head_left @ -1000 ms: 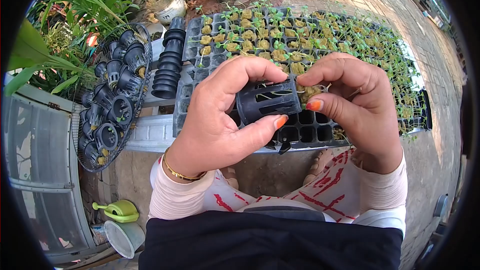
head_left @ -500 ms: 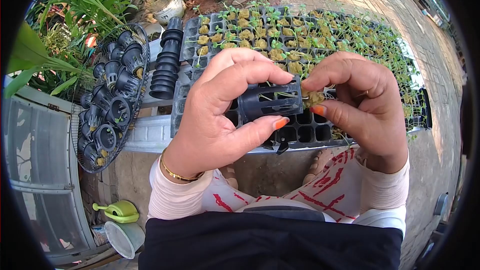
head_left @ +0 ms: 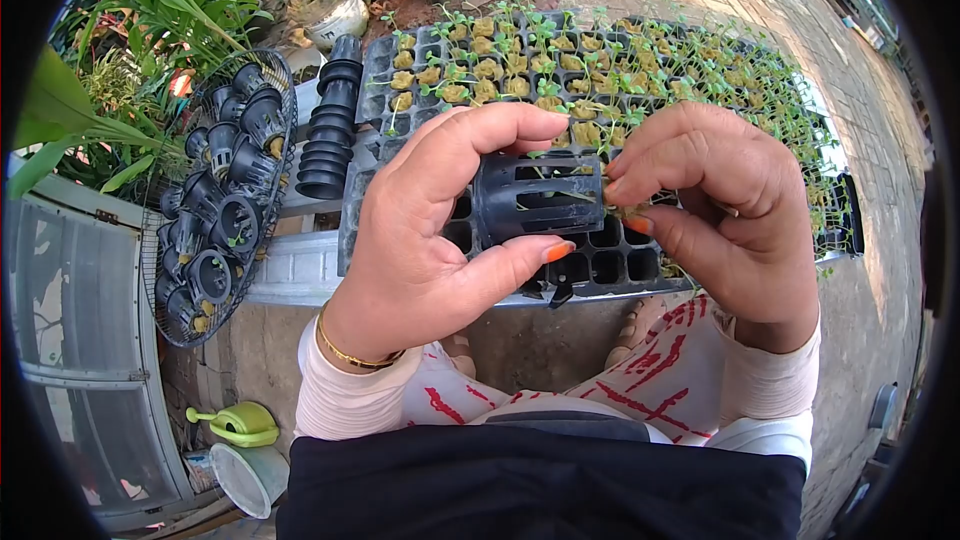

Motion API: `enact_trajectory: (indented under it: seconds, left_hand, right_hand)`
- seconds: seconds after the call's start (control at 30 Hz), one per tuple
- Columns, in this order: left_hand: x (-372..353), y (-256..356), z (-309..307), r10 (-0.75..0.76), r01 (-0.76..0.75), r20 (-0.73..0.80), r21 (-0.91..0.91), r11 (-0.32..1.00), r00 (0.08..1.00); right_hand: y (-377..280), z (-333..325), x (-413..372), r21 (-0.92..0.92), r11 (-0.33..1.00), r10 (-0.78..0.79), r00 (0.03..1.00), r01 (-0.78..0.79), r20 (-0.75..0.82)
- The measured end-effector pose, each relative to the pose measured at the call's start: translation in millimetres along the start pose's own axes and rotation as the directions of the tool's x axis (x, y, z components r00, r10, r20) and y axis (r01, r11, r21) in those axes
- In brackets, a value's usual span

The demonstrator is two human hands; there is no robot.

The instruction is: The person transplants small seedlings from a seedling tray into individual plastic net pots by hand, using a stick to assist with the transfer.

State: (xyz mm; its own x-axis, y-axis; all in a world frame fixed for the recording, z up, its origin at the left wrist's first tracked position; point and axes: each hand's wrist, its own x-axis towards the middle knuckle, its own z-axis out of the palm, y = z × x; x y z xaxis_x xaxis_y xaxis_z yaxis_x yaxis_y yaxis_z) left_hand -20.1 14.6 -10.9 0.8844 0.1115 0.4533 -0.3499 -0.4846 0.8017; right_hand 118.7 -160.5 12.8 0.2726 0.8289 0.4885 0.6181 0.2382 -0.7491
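A black slotted net pot [head_left: 540, 196] lies on its side in my left hand [head_left: 410, 210], gripped between the thumb below and the fingers above. A thin seedling stem shows through its slots. At the pot's right end, my right hand [head_left: 720, 200] pinches a small brownish plug [head_left: 622, 202], mostly covered by the fingertips. Under both hands is the black seedling tray [head_left: 605, 265], with several bare cells along its near edge. Farther back, its cells hold sponge plugs [head_left: 487, 70] with green seedlings.
To the left, a wire basket [head_left: 285, 130] holds several net pots with plugs. A stack of black net pots [head_left: 326, 130] lies beside the tray. On the lower left, a green watering can [head_left: 245, 424] sits above a pale bucket [head_left: 250, 480]. Leafy plants [head_left: 170, 0] crowd the upper left.
The right fingers have closed in over the plug at the pot's end, covering more of it. My left index finger has lifted slightly off the pot's upper side.
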Motion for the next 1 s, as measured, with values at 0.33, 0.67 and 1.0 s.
enact_trajectory:
  seconds: [0.33,0.67,1.0]
  left_hand:
    - [0.3,-1.3,-2.4,0.039,-0.039,0.024,0.022,0.999,0.999]
    - [-0.5,-1.7,2.1,0.046,-0.052,-0.083,-0.071,0.996,0.995]
    - [1.9,-4.6,2.4,0.099,-0.098,0.012,-0.055,0.994,0.995]
  right_hand:
    - [-2.4,3.8,1.3,-0.117,0.992,-0.046,0.998,0.041,-0.045]
    - [-4.1,2.0,1.7,-0.187,0.98,-0.083,0.995,0.072,-0.052]
    - [-6.7,4.4,2.6,-0.265,0.96,-0.113,0.992,0.095,-0.055]
